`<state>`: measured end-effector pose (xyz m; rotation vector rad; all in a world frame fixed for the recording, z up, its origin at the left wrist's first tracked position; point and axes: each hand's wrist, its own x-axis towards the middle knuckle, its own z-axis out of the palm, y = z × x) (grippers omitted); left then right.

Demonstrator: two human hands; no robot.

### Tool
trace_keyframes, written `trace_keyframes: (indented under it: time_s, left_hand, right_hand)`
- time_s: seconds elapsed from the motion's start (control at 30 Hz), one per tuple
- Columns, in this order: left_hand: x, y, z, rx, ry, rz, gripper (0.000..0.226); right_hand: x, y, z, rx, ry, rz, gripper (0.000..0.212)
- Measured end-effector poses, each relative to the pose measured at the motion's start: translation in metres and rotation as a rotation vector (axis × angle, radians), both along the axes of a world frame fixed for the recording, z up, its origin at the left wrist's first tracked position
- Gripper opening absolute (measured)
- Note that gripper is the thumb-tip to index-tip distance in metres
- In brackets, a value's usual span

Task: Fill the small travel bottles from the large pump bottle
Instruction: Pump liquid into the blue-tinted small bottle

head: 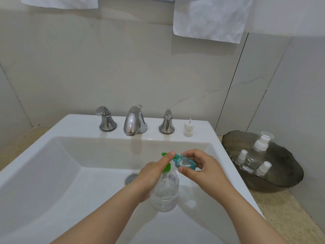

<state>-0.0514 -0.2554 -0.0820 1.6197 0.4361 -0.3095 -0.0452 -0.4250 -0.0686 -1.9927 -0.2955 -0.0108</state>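
Left hand (150, 175) grips pump bottle (164, 195) of clear liquid; right hand (202, 167) pinches blue travel bottle (186, 162) at spout.

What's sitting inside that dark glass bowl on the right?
The dark smoky glass bowl holds three clear bottles with white tops: one tall bottle, a small bottle at left and another small bottle in front. Their bases blur behind its tinted wall.

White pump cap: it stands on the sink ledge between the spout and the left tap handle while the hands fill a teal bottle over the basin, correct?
Wrong spot. In the head view the white pump cap stands on the sink ledge right of the right tap handle, not between the spout and the left tap handle. The rest holds.
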Motion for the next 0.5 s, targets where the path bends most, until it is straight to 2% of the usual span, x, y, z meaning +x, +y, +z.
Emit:
trace_keyframes:
  time_s: [0.27,0.43,0.5]
  left_hand:
    - [0.0029,0.0002,-0.0026,-0.031,0.041,0.008,0.064]
    - [0.0037,0.0015,-0.0037,0.001,0.050,0.008,0.088]
    - [0.0038,0.0029,-0.0034,-0.012,0.043,0.014,0.082]
  right_hand:
    - [0.0011,0.0006,-0.0013,-0.001,0.017,0.003,0.029]
    - [0.0001,0.0004,-0.0014,-0.007,0.015,0.001,0.029]
    - [0.0003,0.0006,-0.0012,-0.017,0.011,0.004,0.029]
